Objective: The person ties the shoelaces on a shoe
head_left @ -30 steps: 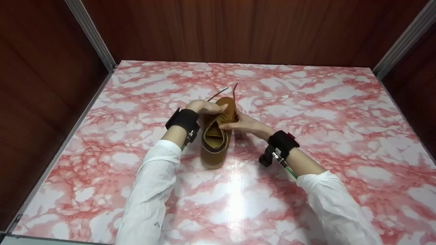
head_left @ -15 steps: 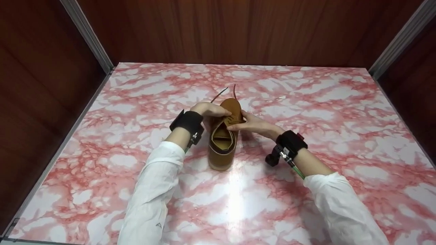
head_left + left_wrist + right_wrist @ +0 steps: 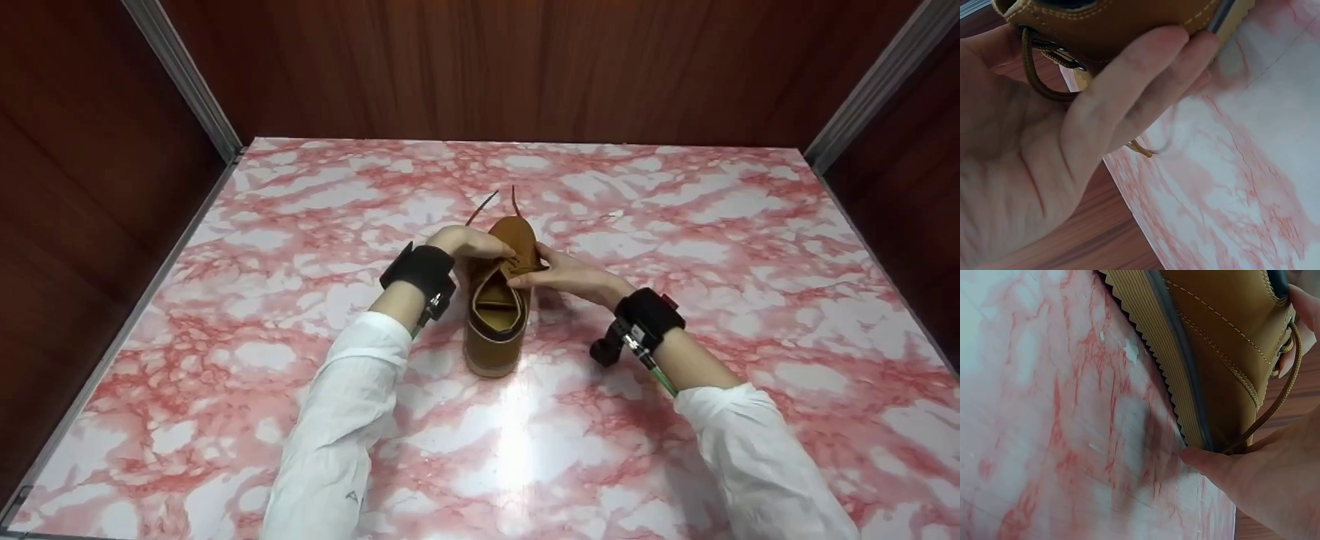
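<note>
A tan lace-up shoe (image 3: 500,296), pale-stitched, with a ridged sole (image 3: 1148,332), is held upright at mid-scene, heel near and toe far; its opening is turned upward, its lace ends (image 3: 481,208) extended past the toe.

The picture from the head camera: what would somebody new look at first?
Probably the brown shoe near the middle of the table, with the left hand and right hand on either side of it. Next might come two thin lace ends poking out beyond its toe. The table's red-and-white marbled pattern spreads all around.
</note>
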Demonstrator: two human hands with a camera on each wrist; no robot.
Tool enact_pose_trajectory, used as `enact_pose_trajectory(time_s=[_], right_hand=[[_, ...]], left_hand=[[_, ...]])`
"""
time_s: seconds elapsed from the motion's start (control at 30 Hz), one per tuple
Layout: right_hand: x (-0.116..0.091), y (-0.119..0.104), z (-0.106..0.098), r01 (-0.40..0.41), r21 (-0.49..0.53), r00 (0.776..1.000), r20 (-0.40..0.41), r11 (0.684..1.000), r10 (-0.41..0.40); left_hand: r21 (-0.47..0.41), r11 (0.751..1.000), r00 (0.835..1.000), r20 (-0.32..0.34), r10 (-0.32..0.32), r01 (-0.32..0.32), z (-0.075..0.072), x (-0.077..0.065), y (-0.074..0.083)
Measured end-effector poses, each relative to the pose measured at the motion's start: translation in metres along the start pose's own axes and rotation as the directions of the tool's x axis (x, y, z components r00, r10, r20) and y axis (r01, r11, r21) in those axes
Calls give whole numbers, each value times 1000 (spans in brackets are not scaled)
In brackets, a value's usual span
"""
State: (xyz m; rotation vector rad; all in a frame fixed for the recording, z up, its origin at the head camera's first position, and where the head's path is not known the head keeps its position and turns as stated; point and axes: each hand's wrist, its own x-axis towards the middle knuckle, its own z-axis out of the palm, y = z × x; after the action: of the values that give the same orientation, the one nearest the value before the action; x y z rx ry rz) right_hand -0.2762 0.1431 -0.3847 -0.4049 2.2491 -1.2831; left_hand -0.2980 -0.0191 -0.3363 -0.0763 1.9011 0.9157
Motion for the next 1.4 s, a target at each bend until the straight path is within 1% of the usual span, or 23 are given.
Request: enact_pose_trajectory(time_s=[0.07,0.17,0.23,0.3,0.37,0.4,0.43,0.47,0.5,0.53,0.57,0.63,0.73,0.77,0.83,0.9,0.97,1.0,1.1,1.23,1.4], right_hand=[[0,1,1,-4,8,1000,-3,1000,4],[-2,1,2,-1,24,1000,-22,1000,2],[-8,-3,3,-36,4,997,-61,999,37],[-14,-9,5,-69,-6,991,-116,998,68],[-20,-13,6,-103,8,979,-176,995,103],[-22,-14,7,-117,19,972,-203,993,119],[-21,-10,6,-104,50,971,-213,993,112],[-20,-7,7,-91,77,968,-227,993,106],[-16,0,6,-70,105,970,-225,992,92],[-15,3,7,-59,117,971,-225,991,84],[-16,3,9,-47,133,974,-214,990,75],[-17,4,13,-29,151,979,-193,988,58],[-26,-6,22,-10,174,985,-167,985,39],[-25,-3,23,21,201,989,-148,979,9],[-28,-5,27,42,230,991,-133,972,-11],[-28,-4,30,63,254,992,-120,965,-33],[-29,-3,32,78,268,992,-121,960,-47],[-32,-8,34,62,258,991,-134,964,-27],[-34,-11,38,66,263,989,-144,963,-29],[-39,-19,42,43,275,989,-149,960,-2],[-34,-13,41,39,274,986,-166,961,7]], left_hand=[[-17,1000,1000,-16,1,-1,1,0,-2],[-33,999,999,-12,43,-43,0,-2,-7],[4,996,995,-42,95,-95,-1,-6,-13],[65,986,984,-85,156,-150,-3,-11,-20],[138,974,963,-174,204,-181,-5,-16,-26],[172,965,947,-220,234,-198,-5,-19,-29],[205,954,929,-256,266,-217,-5,-21,-31],[227,944,913,-279,297,-238,-5,-22,-33],[242,935,896,-301,326,-259,-4,-23,-35],[264,924,879,-319,355,-277,-2,-23,-37],[285,912,865,-325,382,-295,0,-24,-39],[319,887,844,-318,431,-333,4,-24,-43],[355,858,823,-302,481,-370,10,-24,-50],[364,849,817,-295,496,-383,12,-24,-52],[386,829,798,-292,527,-405,14,-23,-56],[393,815,785,-287,549,-426,16,-22,-60],[388,806,776,-280,566,-448,16,-22,-64],[388,802,770,-281,573,-454,16,-22,-66],[386,796,765,-275,582,-466,16,-22,-71],[397,786,751,-283,596,-474,17,-21,-76],[398,765,719,-294,629,-507,19,-18,-77]])
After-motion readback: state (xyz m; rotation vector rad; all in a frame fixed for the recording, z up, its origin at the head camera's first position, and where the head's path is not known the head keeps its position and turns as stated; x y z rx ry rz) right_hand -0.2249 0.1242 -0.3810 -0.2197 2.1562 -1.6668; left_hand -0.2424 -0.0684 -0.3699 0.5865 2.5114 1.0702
